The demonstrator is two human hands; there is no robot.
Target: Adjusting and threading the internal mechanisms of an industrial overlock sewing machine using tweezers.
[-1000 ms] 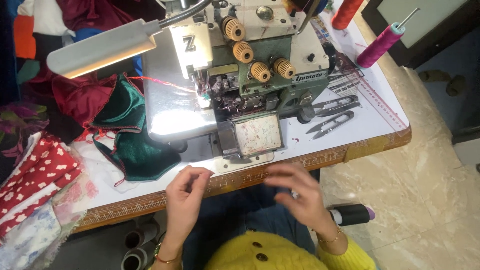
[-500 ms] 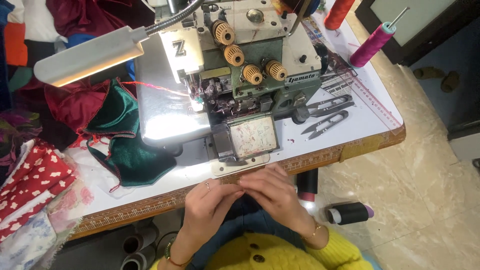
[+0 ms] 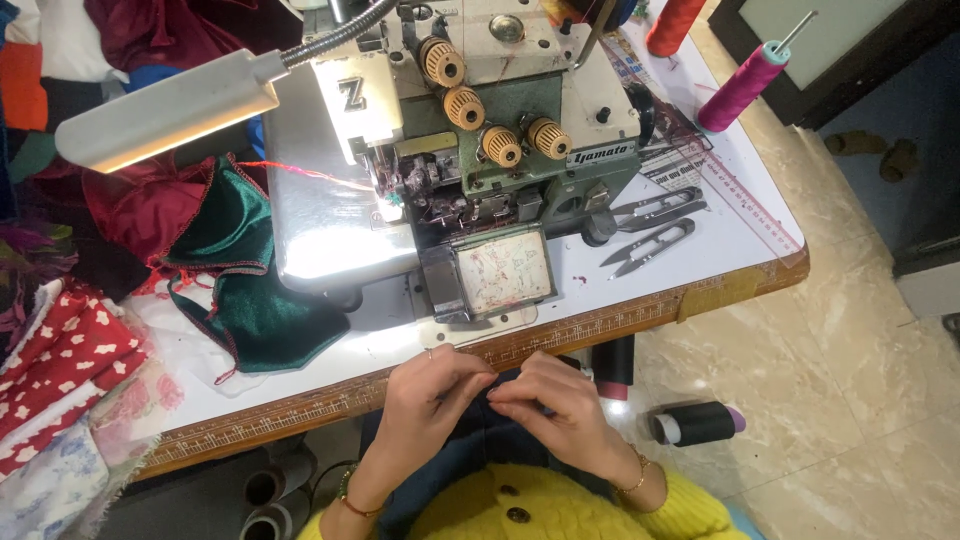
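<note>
In the head view, the left hand (image 3: 430,395) and the right hand (image 3: 555,410) are brought together just below the front edge of the sewing table (image 3: 700,250), fingertips pinched toward one another over the lap; whatever is held between them is too fine to be made out, so it cannot be told what the pinch is closed on. The overlock machine (image 3: 480,170) stands well apart above the hands, with the thread snips (image 3: 650,245) just to its right and green fabric (image 3: 250,300) to its left. The step seems best done if the pinch is kept firm and the hands are held close together under the lamp (image 3: 165,110).
</note>
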